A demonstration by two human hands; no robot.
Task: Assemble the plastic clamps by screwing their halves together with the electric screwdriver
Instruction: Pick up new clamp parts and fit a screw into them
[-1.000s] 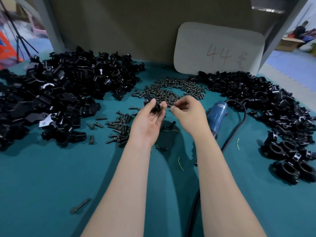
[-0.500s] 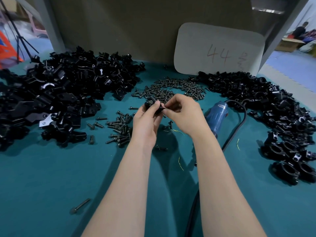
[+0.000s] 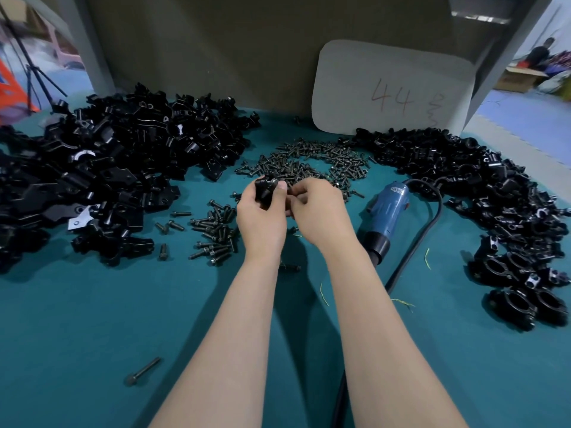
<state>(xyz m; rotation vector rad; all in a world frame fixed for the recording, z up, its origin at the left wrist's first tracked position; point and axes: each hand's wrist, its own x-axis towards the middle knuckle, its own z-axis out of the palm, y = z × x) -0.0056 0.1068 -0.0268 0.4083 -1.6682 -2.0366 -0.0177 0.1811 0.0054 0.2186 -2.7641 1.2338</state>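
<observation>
My left hand point(image 3: 262, 216) grips a black plastic clamp point(image 3: 265, 188) above the teal table, its fingers curled round the part. Close against it on the right, my right hand point(image 3: 318, 211) has its fingertips pinched together at the clamp's side; what they pinch is too small to make out. The blue electric screwdriver point(image 3: 384, 216) lies on the table just right of my right hand, untouched, its black cord point(image 3: 414, 251) running toward me. A heap of small dark screws point(image 3: 309, 163) lies just beyond both hands, and a smaller group of longer bolts point(image 3: 216, 233) sits left of my left hand.
A large pile of loose black clamp halves point(image 3: 102, 174) fills the left of the table point(image 3: 92, 319). More black clamps point(image 3: 494, 193) curve along the right side. A white card point(image 3: 392, 91) marked 44 leans on the back wall. A single long bolt point(image 3: 142, 371) lies near left.
My hands have come together: the left hand turned and closed round the clamp, and the right hand moved left until its fingertips meet the clamp.
</observation>
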